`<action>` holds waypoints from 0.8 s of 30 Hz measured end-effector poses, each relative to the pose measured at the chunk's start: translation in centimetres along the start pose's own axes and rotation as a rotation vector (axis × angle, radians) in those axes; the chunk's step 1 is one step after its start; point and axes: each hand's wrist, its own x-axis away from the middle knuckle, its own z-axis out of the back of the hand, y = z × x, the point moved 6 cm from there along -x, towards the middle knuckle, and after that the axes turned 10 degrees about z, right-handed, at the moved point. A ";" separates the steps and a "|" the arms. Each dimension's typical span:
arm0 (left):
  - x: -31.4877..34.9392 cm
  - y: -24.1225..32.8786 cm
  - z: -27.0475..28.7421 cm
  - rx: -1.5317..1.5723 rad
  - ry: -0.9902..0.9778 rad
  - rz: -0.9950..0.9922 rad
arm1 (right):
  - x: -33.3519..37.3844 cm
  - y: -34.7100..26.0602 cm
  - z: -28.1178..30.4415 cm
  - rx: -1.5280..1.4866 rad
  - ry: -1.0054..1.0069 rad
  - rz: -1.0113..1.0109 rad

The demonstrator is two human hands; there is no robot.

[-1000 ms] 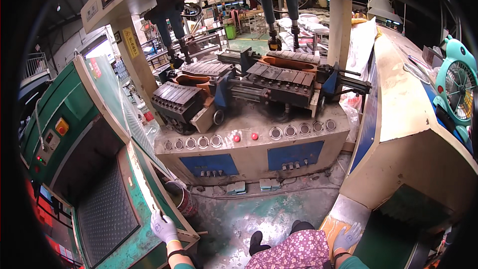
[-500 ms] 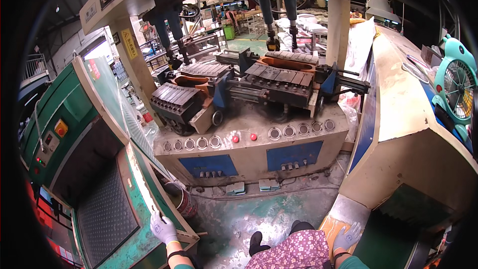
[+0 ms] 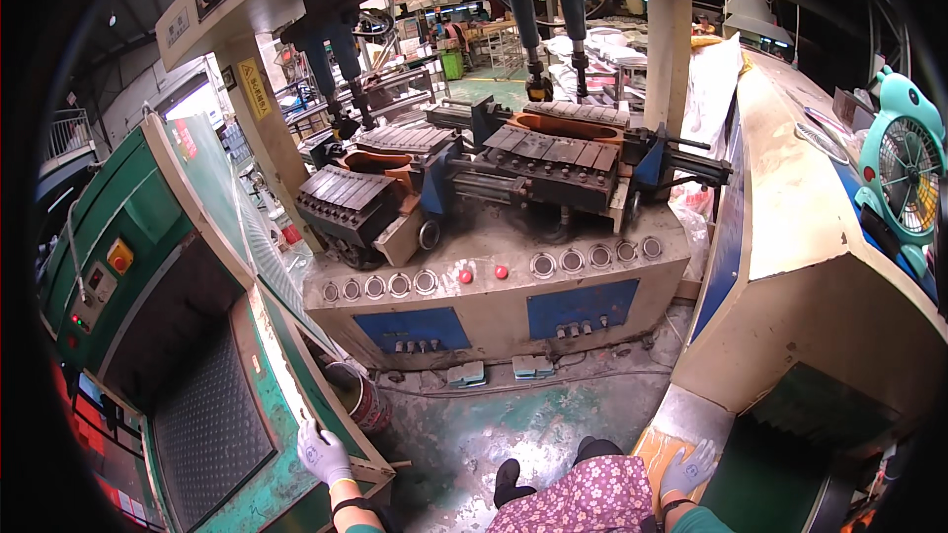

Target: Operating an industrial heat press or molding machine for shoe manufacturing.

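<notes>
My left hand (image 3: 324, 452), in a pale grey glove, rests on the worn edge of the green machine (image 3: 279, 365) at the left. Its fingers lie stretched along that edge and hold nothing. On the right, my gloved right hand (image 3: 690, 467) lies flat, fingers apart, on a tan surface (image 3: 657, 454) beside the beige machine (image 3: 820, 331). Ahead stands a two-station press (image 3: 494, 301) with round buttons along its front. Slatted metal clamp blocks (image 3: 553, 160) and orange-brown moulds (image 3: 568, 128) sit on top of it.
Two foot pedals (image 3: 533, 367) lie on the floor before the press, near a cable. A bucket (image 3: 360, 397) stands beside the green machine. Blue cylinders (image 3: 575, 15) hang over the moulds. At the far right is a teal fan (image 3: 907, 173). My flowered apron (image 3: 583, 498) shows below.
</notes>
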 end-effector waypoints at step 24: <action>-0.1 -0.6 -0.3 -0.013 0.002 -0.004 | 0.1 -0.3 0.4 -0.001 0.027 0.015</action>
